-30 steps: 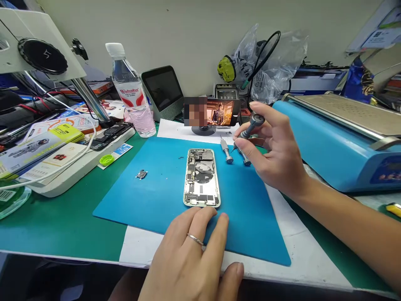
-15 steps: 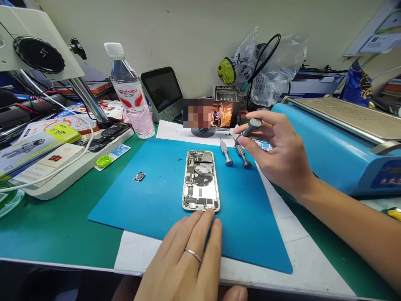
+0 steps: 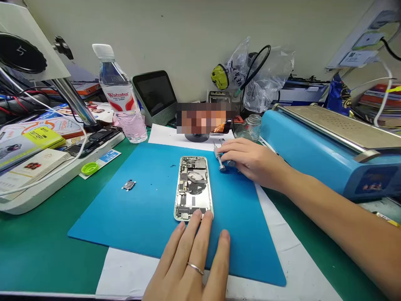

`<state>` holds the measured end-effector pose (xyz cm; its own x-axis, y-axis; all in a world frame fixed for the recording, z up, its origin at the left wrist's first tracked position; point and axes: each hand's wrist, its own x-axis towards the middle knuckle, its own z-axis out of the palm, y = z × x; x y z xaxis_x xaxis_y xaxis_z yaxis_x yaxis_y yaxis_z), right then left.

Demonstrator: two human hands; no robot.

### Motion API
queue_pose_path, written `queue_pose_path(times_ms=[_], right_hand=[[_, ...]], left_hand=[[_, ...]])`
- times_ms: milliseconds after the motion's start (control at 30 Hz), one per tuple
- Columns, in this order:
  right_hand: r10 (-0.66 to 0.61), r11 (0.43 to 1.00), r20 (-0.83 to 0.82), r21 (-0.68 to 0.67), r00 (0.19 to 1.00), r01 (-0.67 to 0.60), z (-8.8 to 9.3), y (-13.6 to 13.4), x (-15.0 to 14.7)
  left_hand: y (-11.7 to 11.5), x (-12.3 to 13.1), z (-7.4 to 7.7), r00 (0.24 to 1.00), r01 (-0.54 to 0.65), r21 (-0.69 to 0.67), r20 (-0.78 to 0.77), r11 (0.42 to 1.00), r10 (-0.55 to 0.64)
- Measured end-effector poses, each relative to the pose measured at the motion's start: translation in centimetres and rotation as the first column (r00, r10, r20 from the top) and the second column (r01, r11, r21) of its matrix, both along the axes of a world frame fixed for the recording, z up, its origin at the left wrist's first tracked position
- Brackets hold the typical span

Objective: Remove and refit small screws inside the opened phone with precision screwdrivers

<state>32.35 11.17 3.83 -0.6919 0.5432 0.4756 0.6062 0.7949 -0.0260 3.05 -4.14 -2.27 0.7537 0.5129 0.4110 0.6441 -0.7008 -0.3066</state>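
Note:
An opened phone (image 3: 193, 188) with its inner boards showing lies upright in the middle of a blue mat (image 3: 140, 209). My left hand (image 3: 191, 259) rests flat at the mat's near edge, fingers stretched out, fingertips touching the phone's bottom end. My right hand (image 3: 250, 161) is down on the mat just right of the phone's top, fingers curled over grey screwdrivers (image 3: 220, 161) lying there. A small loose component (image 3: 128, 184) sits on the mat to the left.
A water bottle (image 3: 119, 100), a small dark screen (image 3: 155, 96) and a glass jar (image 3: 247, 127) stand behind the mat. A blue machine (image 3: 313, 142) fills the right side. A microscope stand (image 3: 72, 100), a green cap (image 3: 89, 168), boxes and cables crowd the left.
My right hand has come down from holding a screwdriver in the air to the screwdrivers on the mat. My left hand slid forward onto the phone's bottom edge.

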Motion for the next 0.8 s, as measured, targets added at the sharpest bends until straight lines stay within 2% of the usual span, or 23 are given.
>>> queue_pose_path(times_ms=[233,333,533,800], right_hand=[[-0.117,0.991,0.109,-0.045,0.987,0.122,-0.1,-0.2,0.2],[-0.146,0.986,0.119,-0.064,0.982,0.155,-0.1,-0.3,0.1],[-0.184,0.973,0.108,-0.117,0.977,0.196,0.0,-0.4,-0.1],[-0.209,0.963,0.076,-0.159,0.975,0.219,-0.1,-0.4,-0.1]], left_hand=[[0.6,-0.4,0.8,0.992,0.049,0.038,-0.12,0.998,-0.045],[0.8,-0.5,0.9,0.993,0.053,0.037,-0.11,0.998,-0.049],[1.8,-0.9,0.4,0.986,0.162,0.014,-0.051,0.987,-0.161],[1.8,-1.4,0.8,0.981,0.183,-0.032,-0.063,0.983,-0.185]])
